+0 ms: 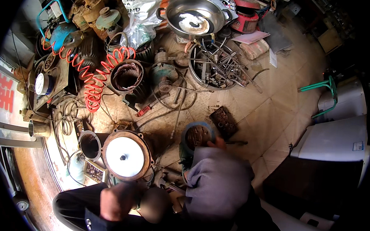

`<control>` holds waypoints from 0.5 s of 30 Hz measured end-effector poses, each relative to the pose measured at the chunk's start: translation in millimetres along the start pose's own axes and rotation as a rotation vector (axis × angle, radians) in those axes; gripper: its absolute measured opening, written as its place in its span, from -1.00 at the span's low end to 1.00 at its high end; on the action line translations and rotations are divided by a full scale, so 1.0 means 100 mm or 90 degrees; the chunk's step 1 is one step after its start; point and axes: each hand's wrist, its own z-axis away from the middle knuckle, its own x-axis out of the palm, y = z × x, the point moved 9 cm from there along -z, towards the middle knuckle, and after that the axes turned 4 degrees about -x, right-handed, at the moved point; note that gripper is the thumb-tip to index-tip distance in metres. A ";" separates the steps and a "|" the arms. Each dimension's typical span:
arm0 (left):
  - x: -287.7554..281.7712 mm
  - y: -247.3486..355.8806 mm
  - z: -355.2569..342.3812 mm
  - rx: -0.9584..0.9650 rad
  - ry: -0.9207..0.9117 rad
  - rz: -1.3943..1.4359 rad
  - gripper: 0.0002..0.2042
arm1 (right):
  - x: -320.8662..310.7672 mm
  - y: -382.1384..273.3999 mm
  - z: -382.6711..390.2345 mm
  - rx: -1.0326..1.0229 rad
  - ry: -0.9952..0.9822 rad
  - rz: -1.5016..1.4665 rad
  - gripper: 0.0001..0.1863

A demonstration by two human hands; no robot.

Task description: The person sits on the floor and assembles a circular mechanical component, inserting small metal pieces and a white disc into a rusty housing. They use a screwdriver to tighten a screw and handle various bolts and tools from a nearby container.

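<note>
My left hand point(111, 204) is low at the left by my dark-clothed leg point(73, 205), blurred, its grip unclear. My right hand point(217, 143), largely hidden by a grey sleeve point(219, 183), is at the rim of a blue-grey round housing point(185, 138) with rusty bolts point(196, 136) inside; its fingers are unclear. Left of this stands a large flanged casing with a white disc top point(125, 158), beside an open metal cylinder point(90, 146) and a small box of parts point(93, 171). A dark rusty tray point(224, 121) lies beyond the housing.
Motor housings point(127, 76), red coiled hose point(95, 95), a tool-filled basin point(219, 82) and a steel pan point(177, 8) crowd the floor ahead. Cables point(67, 110) lie at left. A green metal frame point(326, 84) and white appliances point(328, 138) stand at right.
</note>
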 end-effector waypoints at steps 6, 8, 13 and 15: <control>0.67 0.05 -0.07 0.082 -0.172 -0.098 -0.89 | -0.35 -0.50 -0.34 0.032 -0.018 0.221 -0.57; 0.56 0.18 -0.07 0.095 -0.154 -0.055 -0.88 | -0.34 -1.26 -0.58 0.003 -0.008 0.217 -0.63; 0.30 0.41 0.01 0.073 -0.203 0.171 -0.84 | -0.72 -2.81 -1.00 0.093 -0.077 0.135 -0.75; 0.26 0.27 0.05 0.043 -0.186 0.305 -0.82 | -0.86 -3.61 -1.12 0.035 -0.085 0.191 -0.73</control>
